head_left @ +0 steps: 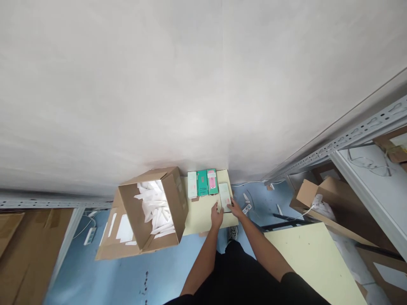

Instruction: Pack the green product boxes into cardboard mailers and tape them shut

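A flat white box (224, 195) with small pink print lies at the right end of the cream table (199, 216). My right hand (235, 209) grips its lower right corner, thumb on top and fingers along the side. My left hand (217, 217) is at the lower left corner. Its index finger and thumb are apart, and the thumb tip seems to touch the box's edge. Along the table's back edge lie another white box (192, 184), a green box (202, 183) and a green box with a pink panel (212, 181).
Left of the table, a large open carton (182, 199) holds crumpled white packing material (155, 207). To the right are another cream tabletop (313, 258), a shelf with glasses (369, 161) and an open carton (333, 203). A power strip (246, 209) lies on the blue floor.
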A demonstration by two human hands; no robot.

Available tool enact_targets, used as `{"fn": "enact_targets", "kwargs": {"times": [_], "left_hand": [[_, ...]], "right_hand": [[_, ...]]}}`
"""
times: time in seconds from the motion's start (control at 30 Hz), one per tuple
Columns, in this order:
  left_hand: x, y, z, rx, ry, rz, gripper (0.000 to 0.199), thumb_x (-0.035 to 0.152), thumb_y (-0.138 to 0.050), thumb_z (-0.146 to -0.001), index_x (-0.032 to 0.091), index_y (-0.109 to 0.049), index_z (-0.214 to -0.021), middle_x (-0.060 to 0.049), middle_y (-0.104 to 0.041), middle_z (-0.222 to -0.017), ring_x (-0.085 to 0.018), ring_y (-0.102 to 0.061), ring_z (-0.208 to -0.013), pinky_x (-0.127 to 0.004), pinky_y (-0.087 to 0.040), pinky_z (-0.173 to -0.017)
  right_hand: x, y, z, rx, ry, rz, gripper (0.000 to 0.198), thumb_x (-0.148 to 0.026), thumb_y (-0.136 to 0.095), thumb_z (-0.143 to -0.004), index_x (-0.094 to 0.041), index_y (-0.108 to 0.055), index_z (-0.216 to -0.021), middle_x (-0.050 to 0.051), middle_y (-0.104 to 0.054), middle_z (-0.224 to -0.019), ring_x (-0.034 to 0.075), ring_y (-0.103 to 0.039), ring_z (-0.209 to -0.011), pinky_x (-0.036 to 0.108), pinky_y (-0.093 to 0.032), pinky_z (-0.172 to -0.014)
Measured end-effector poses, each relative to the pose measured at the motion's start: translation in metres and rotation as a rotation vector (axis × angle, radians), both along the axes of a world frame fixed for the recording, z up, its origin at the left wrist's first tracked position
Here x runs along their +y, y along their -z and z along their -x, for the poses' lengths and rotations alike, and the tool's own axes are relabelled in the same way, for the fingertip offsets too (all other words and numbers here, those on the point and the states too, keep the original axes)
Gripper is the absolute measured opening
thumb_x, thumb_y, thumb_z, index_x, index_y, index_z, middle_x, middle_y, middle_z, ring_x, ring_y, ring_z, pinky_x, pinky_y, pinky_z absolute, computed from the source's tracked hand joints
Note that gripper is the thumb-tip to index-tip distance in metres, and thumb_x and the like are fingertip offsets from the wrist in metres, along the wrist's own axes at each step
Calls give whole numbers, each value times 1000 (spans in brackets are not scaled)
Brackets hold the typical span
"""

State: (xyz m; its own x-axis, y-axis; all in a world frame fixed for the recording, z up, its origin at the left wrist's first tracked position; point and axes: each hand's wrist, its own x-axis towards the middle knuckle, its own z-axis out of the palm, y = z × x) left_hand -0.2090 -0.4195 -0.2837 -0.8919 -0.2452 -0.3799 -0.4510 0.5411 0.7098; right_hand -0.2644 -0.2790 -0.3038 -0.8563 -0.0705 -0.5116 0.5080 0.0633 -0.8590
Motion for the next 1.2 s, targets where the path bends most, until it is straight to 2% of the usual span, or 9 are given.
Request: {"fn": "enact_targets", "kwargs": {"times": [0.1,0.17,0.37,0.5,0.67,0.83,1.0,1.1,1.2], "left_hand": [[-2,-1,4,-50,-42,-247,66,24,-58,-88,16,-50,-153,-14,-59,-151,-25,-54,-140,-43,-43,-118],[-5,-7,11,-47,-27,-317,62,26,-61,-87,15,-57,-148,-14,-63,-146,-26,-58,-136,-44,-43,-117],[-26,-34,31,10,49,-368,54,31,-66,-83,15,-69,-135,-11,-75,-126,-26,-68,-118,-47,-47,-112],[-37,-58,32,76,132,-417,52,33,-67,-82,14,-72,-131,-15,-73,-130,-28,-68,-120,-47,-47,-112],[-50,-87,20,222,215,-509,52,36,-69,-82,18,-73,-130,-14,-70,-136,-29,-65,-127,-48,-45,-115],[-58,-105,6,263,373,-592,59,42,-68,-81,21,-69,-137,-11,-69,-138,-29,-65,-128,-44,-50,-111],[-39,-116,-17,211,513,-639,63,48,-66,-83,21,-66,-140,-11,-68,-139,-30,-63,-132,-42,-51,-111],[-13,-123,-35,173,633,-644,64,52,-65,-85,21,-65,-141,-11,-67,-142,-29,-62,-134,-40,-51,-112],[22,-130,-52,131,763,-653,66,56,-64,-86,21,-64,-142,-10,-67,-142,-29,-63,-133,-40,-52,-111]], "right_hand": [[-7,-1,-14,41,39,50,62,-39,-74,-64,-20,-72,-123,11,-76,-122,28,-70,-113,53,-48,-109],[-8,-9,-17,41,61,56,61,-40,-74,-63,-18,-73,-120,11,-78,-115,29,-70,-110,54,-47,-108],[-15,-44,-29,7,173,116,67,-47,-76,-63,-18,-69,-123,10,-79,-101,30,-73,-97,52,-55,-95],[-27,-66,-45,66,333,94,71,-48,-78,-61,-19,-66,-124,12,-78,-106,31,-73,-98,51,-57,-92],[-39,-101,-63,281,459,32,59,-45,-79,-61,-22,-69,-115,14,-75,-122,33,-68,-117,48,-53,-103],[-47,-138,-85,407,546,68,48,-40,-77,-67,-26,-69,-112,11,-76,-119,32,-70,-113,49,-56,-100],[-37,-162,-128,430,705,59,47,-39,-76,-69,-25,-70,-113,9,-75,-120,32,-71,-111,47,-57,-96],[-17,-170,-161,420,849,4,46,-40,-78,-67,-26,-70,-111,8,-75,-119,32,-71,-107,46,-58,-92],[9,-172,-196,418,968,-51,37,-43,-77,-68,-25,-70,-100,7,-77,-105,31,-72,-96,45,-58,-88]]}}
